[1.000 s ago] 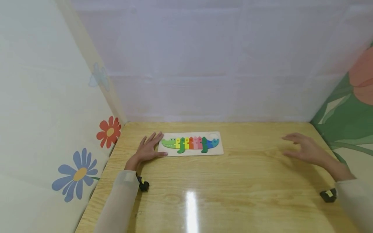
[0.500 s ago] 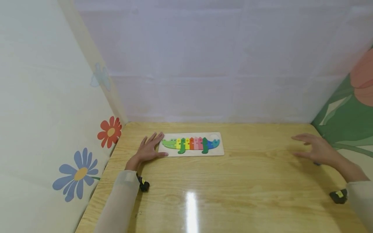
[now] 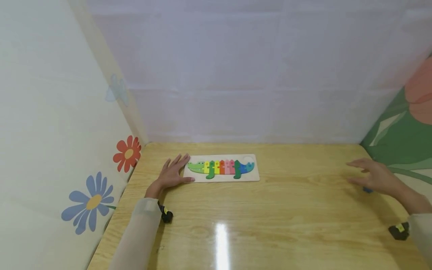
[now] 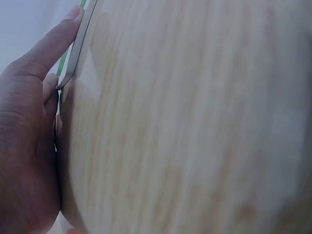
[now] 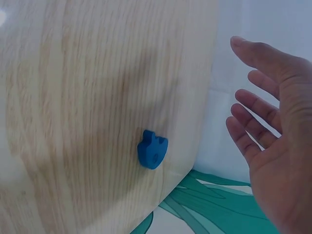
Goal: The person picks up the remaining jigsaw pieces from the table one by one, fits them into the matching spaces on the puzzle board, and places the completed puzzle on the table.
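Note:
Toward the back of the table lies a pale wooden puzzle board (image 3: 222,179) bearing a colourful crocodile (image 3: 227,167) made of interlocking pieces. My left hand (image 3: 170,173) rests at its left end, with fingers spread at the far corner and the thumb on the near edge. In the left wrist view, the thumb (image 4: 53,44) lies straight along the board's edge. My right hand (image 3: 379,180) hovers over the table's right side, fingers loosely extended and holding nothing. Below it lies a small blue puzzle piece (image 5: 152,151), partly hidden by the hand in the head view.
The wood-grain table (image 3: 287,217) meets a pale cloth backdrop (image 3: 216,75) behind. A flower-printed panel (image 3: 67,131) borders the left side, and a leaf-printed panel (image 3: 408,142) borders the right. Each wrist carries a small black camera (image 3: 399,230).
My right hand has moved right and slightly nearer, and the blue puzzle piece now shows beneath it in the head view. The left hand and board have stayed put.

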Action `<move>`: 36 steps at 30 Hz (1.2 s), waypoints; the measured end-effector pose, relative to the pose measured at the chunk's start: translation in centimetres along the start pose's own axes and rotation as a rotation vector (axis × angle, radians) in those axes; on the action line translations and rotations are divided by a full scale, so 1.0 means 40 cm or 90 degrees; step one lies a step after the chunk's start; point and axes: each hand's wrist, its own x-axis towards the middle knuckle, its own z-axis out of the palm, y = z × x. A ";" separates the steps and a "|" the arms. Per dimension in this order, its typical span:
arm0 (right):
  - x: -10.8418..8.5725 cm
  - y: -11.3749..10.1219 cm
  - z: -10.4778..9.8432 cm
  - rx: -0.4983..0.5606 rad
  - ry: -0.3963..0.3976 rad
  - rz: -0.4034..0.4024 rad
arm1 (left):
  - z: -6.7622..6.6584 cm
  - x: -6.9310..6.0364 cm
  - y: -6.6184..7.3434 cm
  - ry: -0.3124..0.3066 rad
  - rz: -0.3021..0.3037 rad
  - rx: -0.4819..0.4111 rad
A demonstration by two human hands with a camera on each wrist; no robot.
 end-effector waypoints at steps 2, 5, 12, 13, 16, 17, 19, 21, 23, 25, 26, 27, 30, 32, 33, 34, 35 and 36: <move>-0.007 0.009 0.001 0.006 0.011 -0.005 | 0.001 -0.001 0.000 -0.001 -0.002 -0.001; -0.018 0.022 0.002 0.018 0.021 -0.007 | 0.001 -0.003 0.001 0.001 -0.002 -0.003; -0.040 0.040 -0.007 0.008 -0.009 0.029 | 0.001 -0.003 0.002 0.000 -0.001 0.001; -0.042 0.039 -0.007 0.002 -0.021 0.039 | 0.000 -0.003 0.001 0.000 0.000 0.001; -0.050 0.037 -0.010 0.001 -0.064 0.074 | 0.000 -0.003 0.001 0.000 0.005 0.000; -0.051 0.036 -0.010 0.003 -0.074 0.086 | 0.000 -0.003 0.001 -0.001 0.006 0.000; -0.055 0.037 -0.009 0.009 -0.091 0.094 | 0.000 -0.004 0.000 -0.001 0.008 0.001; -0.060 0.042 -0.008 0.013 -0.090 0.090 | -0.001 -0.005 0.002 -0.001 0.008 0.000; -0.064 0.049 -0.006 0.004 -0.079 0.084 | -0.001 -0.005 0.003 -0.001 0.008 -0.003; -0.068 0.057 -0.005 0.001 -0.071 0.074 | -0.002 -0.005 0.004 -0.001 0.009 -0.006; -0.070 0.062 -0.004 0.001 -0.069 0.067 | -0.002 -0.005 0.005 0.000 0.009 -0.008; -0.072 0.066 -0.003 0.001 -0.069 0.066 | -0.002 -0.004 0.005 0.000 0.009 -0.008; -0.078 0.077 -0.001 0.007 -0.077 0.062 | -0.003 -0.004 0.005 0.000 0.009 -0.008; -0.083 0.083 -0.001 0.013 -0.083 0.067 | -0.002 -0.003 0.004 0.001 0.009 -0.007; -0.086 0.085 -0.001 0.014 -0.085 0.073 | -0.002 -0.003 0.004 0.001 0.009 -0.005; -0.088 0.087 -0.002 0.018 -0.091 0.078 | -0.001 -0.003 0.003 0.001 0.009 -0.005; -0.090 0.089 -0.002 0.023 -0.096 0.084 | -0.001 -0.003 0.002 0.002 0.008 -0.004; -0.092 0.091 -0.003 0.025 -0.100 0.086 | 0.000 -0.002 0.001 0.002 0.008 -0.003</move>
